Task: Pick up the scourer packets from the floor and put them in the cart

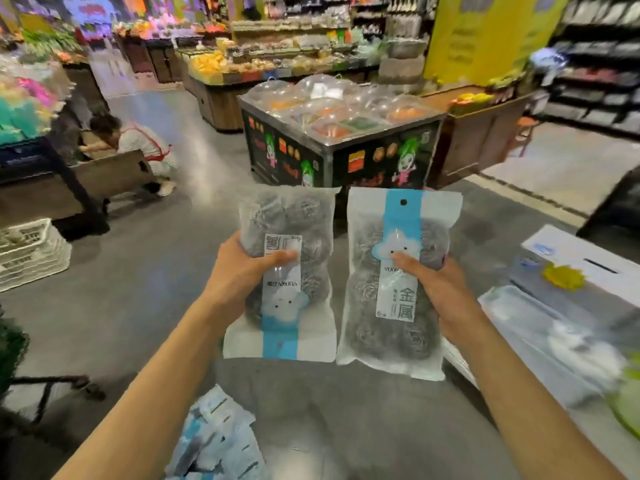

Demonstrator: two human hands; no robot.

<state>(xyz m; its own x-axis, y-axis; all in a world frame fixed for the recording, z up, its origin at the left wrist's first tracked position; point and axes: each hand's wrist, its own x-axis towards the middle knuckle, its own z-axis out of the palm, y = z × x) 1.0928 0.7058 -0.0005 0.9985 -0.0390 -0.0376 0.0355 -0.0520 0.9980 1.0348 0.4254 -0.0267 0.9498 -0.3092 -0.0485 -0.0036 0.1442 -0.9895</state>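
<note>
Left hand point(242, 271) grips one scourer packet point(284, 271) upside down, thumb across its label, while the right hand point(440, 289) grips a second packet point(388, 285) upright, just beside the first. Both are held up over the grey floor point(138, 289); more packets point(214, 441) lie heaped below.

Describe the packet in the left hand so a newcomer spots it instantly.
Find the two bare arms reaching forward at the centre of the view; each hand holds a scourer packet. The left hand grips the left packet. Unlike the right packet, it is upside down, its blue strip and cloud face at the bottom.
</note>
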